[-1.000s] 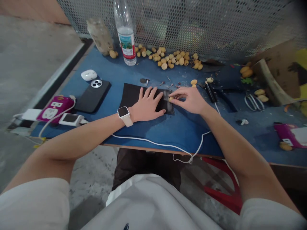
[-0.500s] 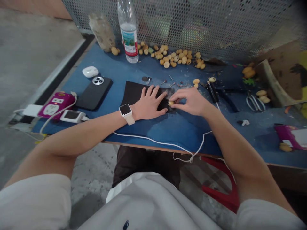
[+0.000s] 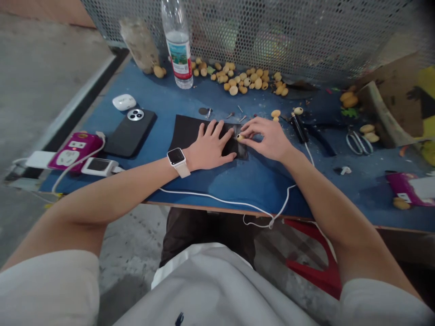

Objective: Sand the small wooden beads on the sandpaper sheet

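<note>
My left hand (image 3: 210, 146) lies flat with fingers spread on a black sheet of sandpaper (image 3: 183, 131), pressing it to the blue table. A grey, dusty, worn patch shows at the sheet's right end. Over that patch, my right hand (image 3: 263, 136) pinches a small tan gourd (image 3: 239, 137) between thumb and fingers. A dark hole shows in the gourd's left side. The gourd is at the sandpaper's surface; whether it touches is hard to see. Just beyond the sheet lie small metal bits (image 3: 242, 118) and a dark disc (image 3: 203, 111).
Several small gourds (image 3: 251, 79) line the mesh panel, beside a water bottle (image 3: 180, 59). A phone (image 3: 131, 133) and power strip (image 3: 73, 151) are at left. Rightward lie a black pen-like tool (image 3: 299, 129), pliers (image 3: 322, 138), scissors (image 3: 359, 142) and a cardboard box (image 3: 390, 104). A white cable (image 3: 217, 198) runs along the front edge.
My right hand has moved the gourd slightly away from me over the worn patch, and the gourd has tilted. My left hand stays spread on the sheet.
</note>
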The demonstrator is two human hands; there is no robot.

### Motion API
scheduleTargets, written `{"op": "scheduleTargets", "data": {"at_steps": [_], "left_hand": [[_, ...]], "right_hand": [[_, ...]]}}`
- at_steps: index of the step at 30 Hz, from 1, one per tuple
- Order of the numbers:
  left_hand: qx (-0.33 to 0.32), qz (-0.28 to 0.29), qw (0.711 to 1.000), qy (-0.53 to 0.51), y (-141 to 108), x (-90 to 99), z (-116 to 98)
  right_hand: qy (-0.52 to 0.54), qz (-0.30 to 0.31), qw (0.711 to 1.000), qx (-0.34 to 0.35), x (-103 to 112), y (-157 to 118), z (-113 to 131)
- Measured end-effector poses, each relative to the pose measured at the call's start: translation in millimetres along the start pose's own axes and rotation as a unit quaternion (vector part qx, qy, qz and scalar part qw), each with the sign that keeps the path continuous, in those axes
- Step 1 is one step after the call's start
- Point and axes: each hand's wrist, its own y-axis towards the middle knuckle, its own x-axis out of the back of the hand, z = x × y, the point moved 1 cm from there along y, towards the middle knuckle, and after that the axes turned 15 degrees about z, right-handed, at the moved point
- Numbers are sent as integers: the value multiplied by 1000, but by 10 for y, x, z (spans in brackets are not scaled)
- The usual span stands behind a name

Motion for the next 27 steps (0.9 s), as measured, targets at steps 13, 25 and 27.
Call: {"op": "scheduleTargets", "data": {"at_steps": [13,25,27], "left_hand": [[5,3,1000,-5,15,5,-10],[-5,5,1000,-8,12,-8,28],[-6,7,1000,-11,7,-1,27]], "right_hand": [[21,41,999,-17,12,101,-52],[-17,83,996,-5,42,151,-6],[-21,110,994,5,69,115,17]]}}
